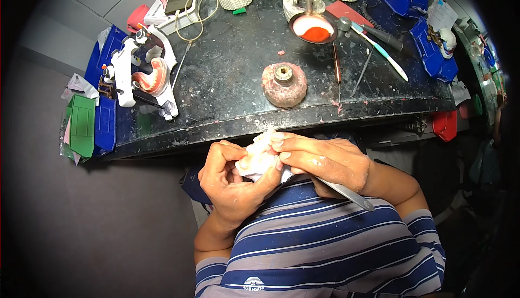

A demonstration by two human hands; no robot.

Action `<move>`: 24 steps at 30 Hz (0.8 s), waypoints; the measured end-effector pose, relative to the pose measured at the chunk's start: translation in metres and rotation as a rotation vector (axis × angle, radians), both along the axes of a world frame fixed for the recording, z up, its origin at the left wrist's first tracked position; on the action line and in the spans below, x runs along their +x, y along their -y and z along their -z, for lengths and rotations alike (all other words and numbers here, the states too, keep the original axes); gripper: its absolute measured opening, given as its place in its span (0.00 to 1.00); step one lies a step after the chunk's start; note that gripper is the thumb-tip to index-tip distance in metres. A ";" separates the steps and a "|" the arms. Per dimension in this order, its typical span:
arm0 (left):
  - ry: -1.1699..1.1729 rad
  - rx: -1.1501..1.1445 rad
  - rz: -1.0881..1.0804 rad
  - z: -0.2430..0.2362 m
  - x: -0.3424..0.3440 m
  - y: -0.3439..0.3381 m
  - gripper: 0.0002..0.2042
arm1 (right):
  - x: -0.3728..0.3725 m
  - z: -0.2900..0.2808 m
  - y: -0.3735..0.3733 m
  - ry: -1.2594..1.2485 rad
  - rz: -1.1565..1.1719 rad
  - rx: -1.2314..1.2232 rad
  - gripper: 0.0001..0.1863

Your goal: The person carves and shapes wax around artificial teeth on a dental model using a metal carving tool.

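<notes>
In front of my striped shirt, just off the bench edge, both hands hold a pale dental cast [253, 161], its details washed out by glare. My left hand [232, 189] is closed round its left side, thumb pressed along the near edge. Against the right side press the fingertips of my right hand [327, 160]. A flat metal tool with a rounded end, like a spatula [352, 196], sticks out from under my right palm; its other end is hidden. White smears mark the right fingers.
On the dark bench [227, 70] stand a wax-crusted round burner [284, 89], a pan of red wax [314, 30] and a white articulator [125, 73] carrying a pink denture [155, 78]. A blue-white toothbrush [382, 53] and slim tools lie right. Blue bins [433, 54] flank the edges.
</notes>
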State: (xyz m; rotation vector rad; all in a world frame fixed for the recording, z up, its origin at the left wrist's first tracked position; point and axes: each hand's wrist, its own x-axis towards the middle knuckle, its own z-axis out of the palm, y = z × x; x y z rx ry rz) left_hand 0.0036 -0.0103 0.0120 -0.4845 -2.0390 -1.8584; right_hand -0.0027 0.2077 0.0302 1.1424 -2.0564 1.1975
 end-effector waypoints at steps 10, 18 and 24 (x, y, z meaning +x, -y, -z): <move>0.193 0.080 0.091 -0.008 -0.001 0.003 0.20 | 0.001 -0.005 0.001 0.070 -0.028 -0.029 0.17; 0.222 0.098 0.112 -0.010 -0.001 0.003 0.20 | 0.001 0.000 0.003 0.080 -0.016 -0.049 0.16; 0.210 0.051 0.108 -0.009 -0.001 0.005 0.20 | 0.001 0.003 -0.004 0.114 0.005 -0.019 0.14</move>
